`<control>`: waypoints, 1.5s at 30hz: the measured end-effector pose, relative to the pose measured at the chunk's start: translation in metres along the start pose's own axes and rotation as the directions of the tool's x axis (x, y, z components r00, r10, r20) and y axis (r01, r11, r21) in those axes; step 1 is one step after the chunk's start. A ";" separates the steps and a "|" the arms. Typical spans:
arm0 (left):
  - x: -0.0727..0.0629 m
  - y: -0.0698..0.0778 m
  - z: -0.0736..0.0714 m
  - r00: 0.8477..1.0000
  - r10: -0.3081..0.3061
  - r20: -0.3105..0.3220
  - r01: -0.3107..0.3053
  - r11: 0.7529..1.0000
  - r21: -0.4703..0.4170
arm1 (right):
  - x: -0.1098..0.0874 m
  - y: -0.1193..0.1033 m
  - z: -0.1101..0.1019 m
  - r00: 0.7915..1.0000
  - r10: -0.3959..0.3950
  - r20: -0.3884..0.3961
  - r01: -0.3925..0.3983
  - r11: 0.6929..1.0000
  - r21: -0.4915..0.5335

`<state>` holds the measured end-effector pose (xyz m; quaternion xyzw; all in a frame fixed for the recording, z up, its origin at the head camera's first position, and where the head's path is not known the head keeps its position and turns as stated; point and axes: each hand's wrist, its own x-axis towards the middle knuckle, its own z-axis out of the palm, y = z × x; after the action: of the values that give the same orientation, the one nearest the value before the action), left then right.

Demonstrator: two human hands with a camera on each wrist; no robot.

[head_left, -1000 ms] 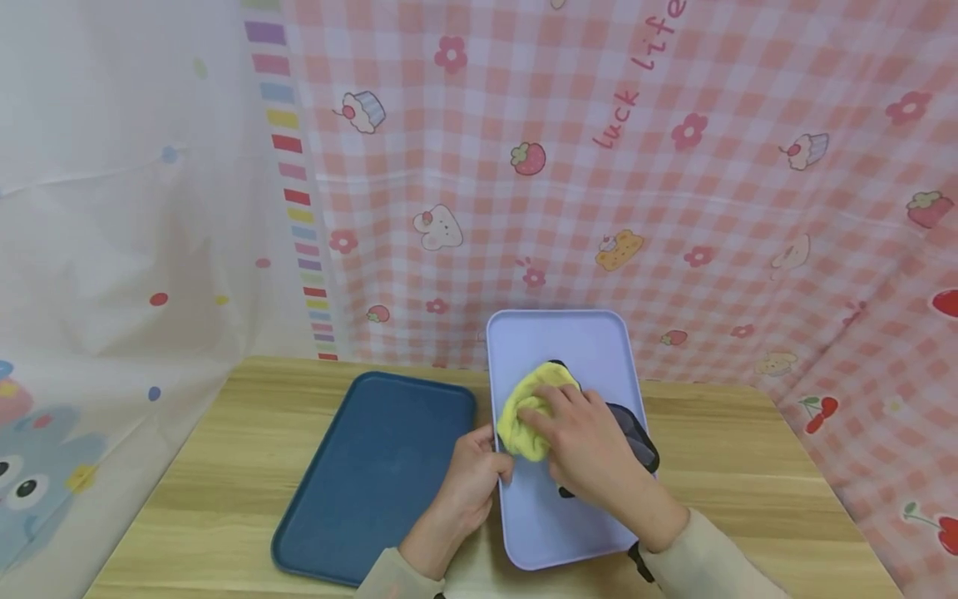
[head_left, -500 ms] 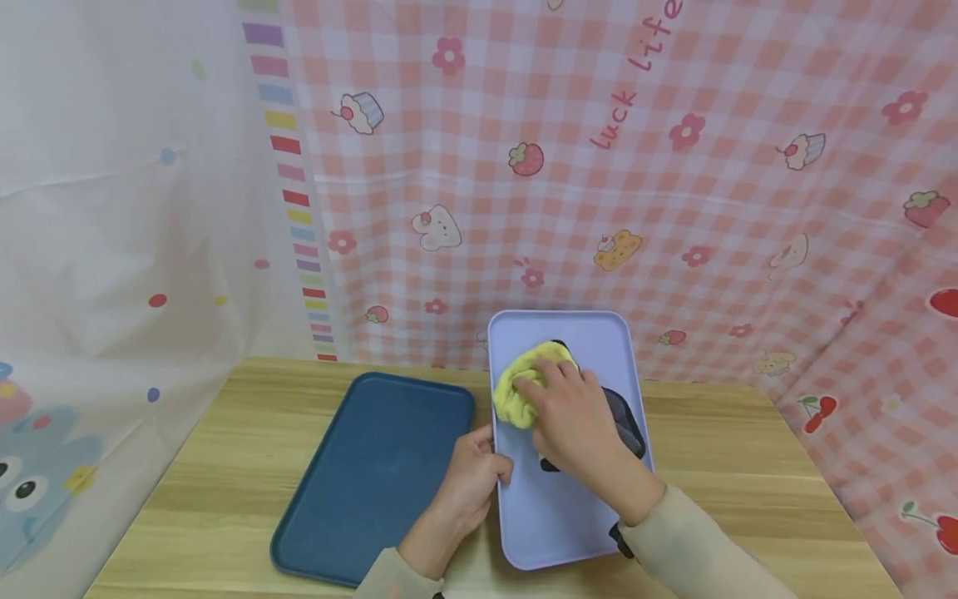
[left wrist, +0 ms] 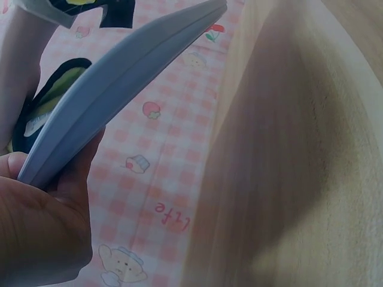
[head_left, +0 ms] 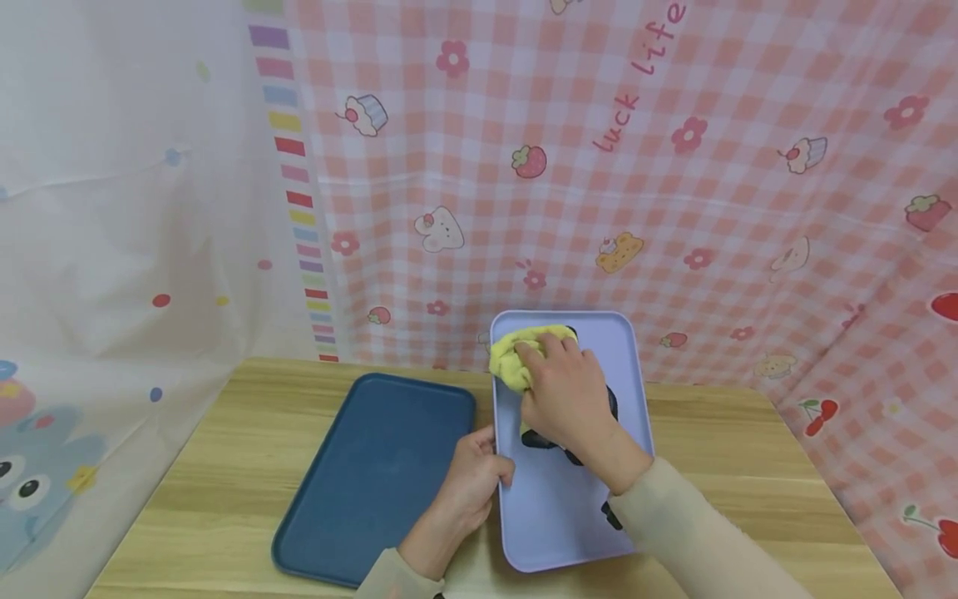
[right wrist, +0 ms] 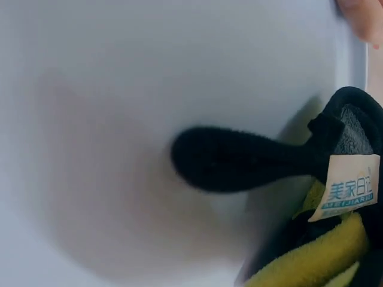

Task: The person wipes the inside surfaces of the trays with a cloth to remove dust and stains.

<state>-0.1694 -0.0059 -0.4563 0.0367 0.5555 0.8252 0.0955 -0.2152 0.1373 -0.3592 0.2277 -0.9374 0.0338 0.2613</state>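
My left hand [head_left: 473, 482] grips the left edge of a lavender tray [head_left: 565, 524], thumb on its inner face and fingers behind. The tray stands tilted up over the table, its underside showing in the left wrist view. My right hand [head_left: 570, 395] holds a bunched yellow cleaning cloth [head_left: 515, 362] against the tray's upper left part, fingers bent into it. Black-edged dark parts of the cloth hang out below the palm. In the right wrist view a printed label [right wrist: 350, 185] and a rounded black loop [right wrist: 221, 158] show over the tray's pale surface.
A dark blue tray [head_left: 382, 478] lies flat on the wood-grain table [head_left: 202, 491], left of the lavender tray. Behind the table hangs a pink checked curtain [head_left: 479, 175], close to the lavender tray's top edge. A white patterned sheet [head_left: 150, 233] hangs at the left.
My right hand has slid the cloth up the lavender tray, from its middle to near the top left corner. My left hand keeps its grip on the edge, and the tray has barely moved.
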 end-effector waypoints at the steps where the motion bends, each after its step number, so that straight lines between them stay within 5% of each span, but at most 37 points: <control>1: 0.000 0.000 0.000 1.000 0.002 0.000 -0.002 1.000 -0.001 | 0.002 0.001 0.000 1.000 0.008 0.005 -0.008 1.000 -0.001; 21: -0.001 0.001 0.002 1.000 0.014 -0.008 -0.014 1.000 0.001 | 0.013 0.025 -0.008 0.992 0.122 0.036 -0.124 0.991 0.043; 32: -0.001 0.001 0.002 0.999 0.036 -0.031 -0.035 0.999 0.007 | 0.002 0.029 -0.013 0.987 0.124 0.102 -0.140 0.977 0.162; 45: 0.000 0.002 0.003 0.999 0.027 -0.030 -0.026 1.000 0.012 | -0.020 0.025 -0.011 0.992 0.065 0.110 -0.081 0.986 0.146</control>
<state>-0.1691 -0.0043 -0.4532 0.0320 0.5612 0.8235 0.0758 -0.2057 0.1696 -0.3588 0.2138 -0.9523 0.1020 0.1926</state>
